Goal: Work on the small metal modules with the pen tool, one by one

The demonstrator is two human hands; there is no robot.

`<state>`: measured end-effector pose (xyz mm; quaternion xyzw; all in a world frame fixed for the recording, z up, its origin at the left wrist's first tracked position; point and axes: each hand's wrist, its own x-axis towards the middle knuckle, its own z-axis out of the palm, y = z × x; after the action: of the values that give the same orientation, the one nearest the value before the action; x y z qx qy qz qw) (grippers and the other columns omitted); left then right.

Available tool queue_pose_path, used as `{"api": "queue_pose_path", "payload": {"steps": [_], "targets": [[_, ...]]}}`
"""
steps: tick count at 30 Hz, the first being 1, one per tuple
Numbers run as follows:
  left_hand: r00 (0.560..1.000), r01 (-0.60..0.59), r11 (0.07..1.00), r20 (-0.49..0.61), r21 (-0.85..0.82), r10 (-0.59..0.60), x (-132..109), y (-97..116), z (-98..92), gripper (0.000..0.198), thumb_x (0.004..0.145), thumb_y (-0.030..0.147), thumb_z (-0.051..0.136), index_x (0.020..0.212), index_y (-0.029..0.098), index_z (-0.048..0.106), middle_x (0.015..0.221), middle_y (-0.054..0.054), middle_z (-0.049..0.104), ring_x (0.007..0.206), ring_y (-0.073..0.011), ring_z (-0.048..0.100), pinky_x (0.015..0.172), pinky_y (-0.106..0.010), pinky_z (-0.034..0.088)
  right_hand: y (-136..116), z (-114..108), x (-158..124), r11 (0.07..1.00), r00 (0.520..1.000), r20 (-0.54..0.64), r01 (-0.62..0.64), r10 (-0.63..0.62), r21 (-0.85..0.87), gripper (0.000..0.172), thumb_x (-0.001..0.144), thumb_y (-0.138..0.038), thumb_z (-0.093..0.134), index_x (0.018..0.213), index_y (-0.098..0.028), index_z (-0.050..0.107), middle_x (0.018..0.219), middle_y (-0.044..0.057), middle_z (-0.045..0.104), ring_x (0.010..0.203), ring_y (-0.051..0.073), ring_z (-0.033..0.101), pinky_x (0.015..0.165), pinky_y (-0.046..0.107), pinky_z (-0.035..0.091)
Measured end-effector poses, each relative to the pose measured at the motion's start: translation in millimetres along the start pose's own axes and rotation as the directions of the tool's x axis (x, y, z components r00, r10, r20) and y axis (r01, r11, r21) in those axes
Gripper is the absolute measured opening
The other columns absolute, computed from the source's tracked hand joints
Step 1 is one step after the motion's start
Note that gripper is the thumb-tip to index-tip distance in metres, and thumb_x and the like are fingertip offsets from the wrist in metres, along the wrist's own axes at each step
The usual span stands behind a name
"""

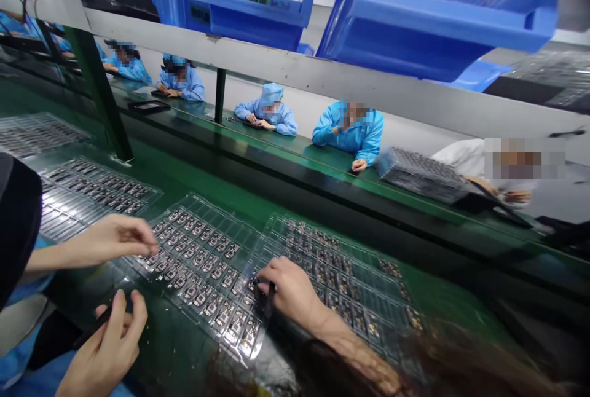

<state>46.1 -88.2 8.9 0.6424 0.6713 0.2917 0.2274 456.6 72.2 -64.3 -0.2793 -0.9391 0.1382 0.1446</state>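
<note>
From the lower right a bare forearm reaches in, and my right hand (pixel 292 292) is closed, with its fingertips bent down over the near tray edges. A dark narrow object (pixel 270 302) shows below its fingers; its kind is unclear. Beside it lies a clear plastic tray (pixel 249 231) with rows of small circuit boards (pixel 198 255). A second clear tray (pixel 369 262) with more boards lies behind and right of this hand, partly covered by the forearm. My left hand is out of view.
At left, a co-worker's hand (pixel 108 240) is over the tray's left corner; the co-worker's other hand (pixel 110 348) holds a black object. More board trays (pixel 101 188) lie farther left. Blue bins (pixel 428 28) sit on a rail overhead. Several people work across the green bench (pixel 295 145).
</note>
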Motion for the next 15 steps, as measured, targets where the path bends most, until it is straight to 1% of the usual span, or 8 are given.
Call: {"api": "queue_pose_path", "payload": {"steps": [1, 2, 4, 6, 8, 10, 12, 15], "targets": [[0.991, 0.034, 0.992, 0.132, -0.123, -0.018, 22.5, 9.1, 4.0, 0.027, 0.098, 0.044, 0.068, 0.101, 0.021, 0.081, 0.096, 0.004, 0.086, 0.096, -0.0145, 0.079, 0.091, -0.033, 0.063, -5.7, 2.8, 3.8, 0.999, 1.0, 0.006, 0.001, 0.0, -0.033, 0.012, 0.093, -0.027, 0.078, 0.098, -0.03, 0.088, 0.095, 0.004, 0.084, 0.092, 0.026, 0.073, 0.076, 0.035, 0.056], [0.969, 0.026, 0.98, 0.246, -0.197, 0.024, 44.8, 18.8, 11.9, 0.025, 0.092, 0.045, 0.079, 0.103, 0.023, 0.083, 0.102, 0.002, 0.089, 0.101, -0.0178, 0.082, 0.096, -0.035, 0.064, -9.0, 5.4, 7.6, 0.998, 1.0, 0.01, -0.002, 0.003, -0.064, 0.01, 0.092, -0.027, 0.079, 0.097, -0.029, 0.088, 0.094, 0.004, 0.084, 0.09, 0.026, 0.072, 0.073, 0.035, 0.054], [0.955, -0.075, 0.972, 0.264, -0.223, 0.135, 83.6, 36.3, 37.6, 0.025, 0.093, 0.048, 0.083, 0.103, 0.026, 0.087, 0.107, -0.001, 0.091, 0.102, -0.0204, 0.084, 0.096, -0.032, 0.065, -11.4, 10.5, 15.2, 0.993, 1.0, 0.017, -0.011, 0.013, -0.118, 0.008, 0.087, -0.024, 0.082, 0.093, -0.03, 0.086, 0.092, 0.003, 0.083, 0.087, 0.025, 0.071, 0.07, 0.033, 0.05], [0.924, -0.192, 0.97, 0.306, -0.147, 0.229, 108.8, 47.7, 70.8, 0.024, 0.096, 0.044, 0.08, 0.109, 0.026, 0.088, 0.109, -0.003, 0.091, 0.103, -0.0213, 0.084, 0.095, -0.031, 0.064, -12.0, 16.0, 22.8, 0.989, 1.0, 0.018, -0.022, 0.025, -0.149, 0.013, 0.079, -0.02, 0.086, 0.088, -0.03, 0.084, 0.09, 0.003, 0.083, 0.085, 0.023, 0.07, 0.069, 0.031, 0.047], [0.903, -0.275, 0.959, 0.325, -0.069, 0.282, 119.6, 51.9, 102.3, 0.022, 0.097, 0.034, 0.074, 0.11, 0.023, 0.088, 0.111, -0.005, 0.091, 0.104, -0.0222, 0.084, 0.098, -0.031, 0.062, -14.0, 21.0, 30.5, 0.985, 0.999, 0.023, -0.03, 0.035, -0.172, 0.018, 0.071, -0.018, 0.09, 0.083, -0.029, 0.082, 0.091, 0.004, 0.084, 0.085, 0.023, 0.071, 0.07, 0.031, 0.047], [0.893, -0.317, 0.948, 0.332, -0.012, 0.303, 120.6, 51.7, 124.6, 0.024, 0.096, 0.025, 0.068, 0.108, 0.021, 0.088, 0.114, -0.006, 0.09, 0.107, -0.0244, 0.082, 0.103, -0.034, 0.06, -18.3, 24.5, 38.0, 0.982, 0.999, 0.028, -0.034, 0.04, -0.186, 0.019, 0.066, -0.021, 0.091, 0.081, -0.028, 0.082, 0.094, 0.006, 0.086, 0.088, 0.025, 0.071, 0.072, 0.032, 0.048], [0.883, -0.34, 0.939, 0.356, 0.041, 0.305, 117.8, 51.2, 134.6, 0.028, 0.096, 0.021, 0.064, 0.11, 0.02, 0.087, 0.117, -0.008, 0.089, 0.11, -0.0268, 0.081, 0.106, -0.036, 0.058, -24.3, 26.1, 44.3, 0.981, 0.999, 0.032, -0.033, 0.04, -0.192, 0.018, 0.065, -0.023, 0.09, 0.081, -0.026, 0.083, 0.097, 0.008, 0.087, 0.091, 0.026, 0.071, 0.075, 0.033, 0.05], [0.86, -0.372, 0.921, 0.414, 0.113, 0.297, 114.2, 54.8, 131.0, 0.037, 0.095, 0.018, 0.061, 0.121, 0.022, 0.086, 0.124, -0.006, 0.089, 0.117, -0.0275, 0.08, 0.108, -0.035, 0.056, -32.2, 24.7, 49.1, 0.984, 0.999, 0.018, -0.04, 0.044, -0.174, 0.016, 0.067, -0.02, 0.086, 0.082, -0.025, 0.083, 0.099, 0.01, 0.088, 0.094, 0.025, 0.071, 0.08, 0.034, 0.051]]}}
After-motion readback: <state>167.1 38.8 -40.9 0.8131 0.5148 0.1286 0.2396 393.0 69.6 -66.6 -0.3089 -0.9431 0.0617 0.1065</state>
